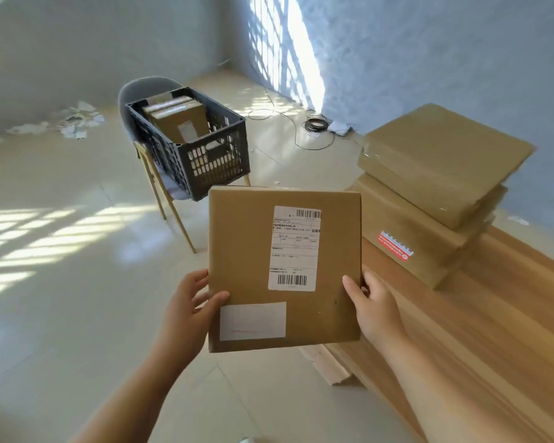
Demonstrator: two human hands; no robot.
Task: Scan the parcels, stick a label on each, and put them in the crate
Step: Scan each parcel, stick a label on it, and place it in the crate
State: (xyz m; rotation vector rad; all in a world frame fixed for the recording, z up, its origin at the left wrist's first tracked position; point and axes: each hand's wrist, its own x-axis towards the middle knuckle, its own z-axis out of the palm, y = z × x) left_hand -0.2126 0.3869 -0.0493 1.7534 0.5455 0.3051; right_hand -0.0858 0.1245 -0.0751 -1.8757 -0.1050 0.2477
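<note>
Two hands, left hand (186, 311) and right hand (376, 310), clasp the parcel (247, 251) by its sides above the tiled floor (61, 282), beside the wooden tabletop (493, 330). Its shipping label (295, 247) shows barcodes and unreadable small print, with a blank sticker (252, 321) below.

The brown cardboard parcel (283, 270) carries a white barcoded label (295, 247) and a plain white sticker (252, 320), the crate (205, 155) beyond it is dark grey latticework, and the tabletop (493, 346) is striped light wood.
</note>
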